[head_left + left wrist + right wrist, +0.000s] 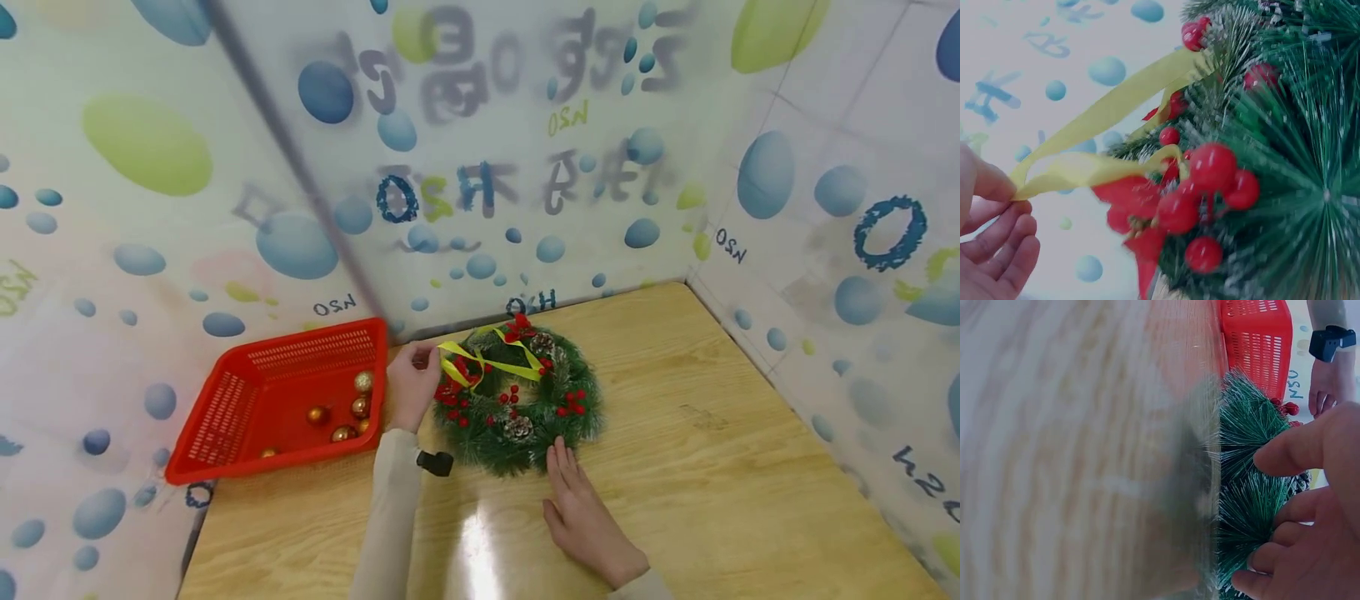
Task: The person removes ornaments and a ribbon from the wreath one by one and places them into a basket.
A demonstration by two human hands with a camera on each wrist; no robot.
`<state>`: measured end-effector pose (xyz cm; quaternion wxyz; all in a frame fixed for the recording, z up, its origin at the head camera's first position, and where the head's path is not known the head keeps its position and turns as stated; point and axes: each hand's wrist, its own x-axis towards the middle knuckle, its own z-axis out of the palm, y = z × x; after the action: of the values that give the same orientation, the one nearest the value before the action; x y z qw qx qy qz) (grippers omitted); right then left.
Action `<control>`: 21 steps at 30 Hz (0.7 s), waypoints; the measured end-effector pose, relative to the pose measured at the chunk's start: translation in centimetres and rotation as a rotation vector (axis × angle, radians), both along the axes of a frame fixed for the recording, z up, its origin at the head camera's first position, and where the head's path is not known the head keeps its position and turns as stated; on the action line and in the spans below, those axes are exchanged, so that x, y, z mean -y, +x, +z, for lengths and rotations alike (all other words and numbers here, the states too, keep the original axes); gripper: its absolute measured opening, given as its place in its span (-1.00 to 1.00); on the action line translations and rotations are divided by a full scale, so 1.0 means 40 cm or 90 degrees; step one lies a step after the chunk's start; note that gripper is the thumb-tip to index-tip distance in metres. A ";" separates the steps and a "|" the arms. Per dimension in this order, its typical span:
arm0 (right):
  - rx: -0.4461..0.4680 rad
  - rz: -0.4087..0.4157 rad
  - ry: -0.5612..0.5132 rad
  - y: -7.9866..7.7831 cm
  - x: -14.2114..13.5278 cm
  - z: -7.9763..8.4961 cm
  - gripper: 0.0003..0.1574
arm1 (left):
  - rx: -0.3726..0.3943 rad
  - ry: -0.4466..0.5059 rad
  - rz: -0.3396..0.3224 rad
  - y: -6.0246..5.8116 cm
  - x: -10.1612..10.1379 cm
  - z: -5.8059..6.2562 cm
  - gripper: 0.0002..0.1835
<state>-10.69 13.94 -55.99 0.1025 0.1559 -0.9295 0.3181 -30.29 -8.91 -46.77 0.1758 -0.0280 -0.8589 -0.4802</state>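
Observation:
A green Christmas wreath [498,446] with red berries, red flowers and pinecones lies on the wooden table. A yellow ribbon [510,367] runs over it. At the wreath's left side my left hand [412,387] pinches the ribbon between thumb and fingers; the left wrist view shows the ribbon [1100,112] stretched from those fingertips to the wreath. My right hand [588,521] lies at the wreath's front edge, fingers extended and fingertips at the needles. In the right wrist view, the thumb and fingers of the right hand [1316,531] are spread over the green needles [1250,506].
To the left of the wreath stands a red plastic basket [217,417] with several gold and bronze baubles [318,415] in it. Behind the table rises a wall [480,242] patterned with blue and green bubbles. Another wall [817,275] borders the right side.

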 end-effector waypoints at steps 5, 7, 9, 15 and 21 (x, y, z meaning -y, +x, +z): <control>0.010 -0.009 0.006 0.000 -0.008 0.001 -0.05 | -0.008 0.009 -0.011 0.007 0.018 0.007 -0.85; 0.016 -0.009 0.000 -0.001 -0.010 0.002 -0.06 | -0.023 0.019 -0.018 0.008 0.021 0.012 -0.85; 0.027 -0.006 -0.002 -0.002 -0.012 0.003 -0.07 | -0.034 0.031 -0.013 0.008 0.022 0.015 -0.85; 0.047 -0.004 0.003 -0.002 -0.011 -0.004 -0.06 | 0.010 -0.005 -0.019 -0.001 0.008 -0.001 -0.84; 0.023 0.002 0.001 -0.003 0.006 -0.005 -0.06 | 0.061 -0.103 -0.104 -0.011 -0.023 -0.017 -0.86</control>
<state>-10.81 13.72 -56.20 0.0853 0.1521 -0.9311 0.3203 -30.73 -7.99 -47.45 0.0916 -0.0890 -0.8971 -0.4230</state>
